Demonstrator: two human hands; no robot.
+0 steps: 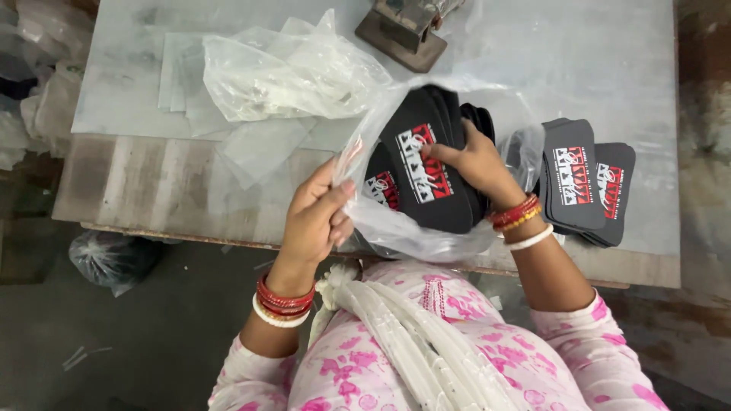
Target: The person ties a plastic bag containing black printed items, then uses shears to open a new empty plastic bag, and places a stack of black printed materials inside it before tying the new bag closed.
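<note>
— What takes up most of the frame?

— A pale grey surface [579, 53] fills the upper half, with a worn wooden edge toward the person. Below it, at the bottom, is the person's pink-and-white patterned clothing.

— And the thing being handled?

— A clear plastic bag [415, 228] at the middle of the frame, over the near edge of the surface. The left hand [316, 217], at lower centre-left, pinches the bag's left rim between thumb and fingers, closed on the film and holding the mouth open. The right hand [476, 164], just right of centre, reaches inside the bag with fingers curled around a stack of black pieces [426, 164], flat with rounded corners, each carrying a red and white printed patch.

— Anything beside it?

— Right of the bag, near the right wrist, a second pile of black pieces [586, 183] lies on the surface, fanned, with the same red and white patches facing up. In the upper left lies a loose heap of empty clear bags [282, 76], well apart from both hands. At top centre stands a dark metal tool [402, 30], partly cut off.

— Smaller things?

— Red and white bangles ring both wrists. At lower left, a crumpled plastic bundle [114, 259] sits on the floor.
</note>
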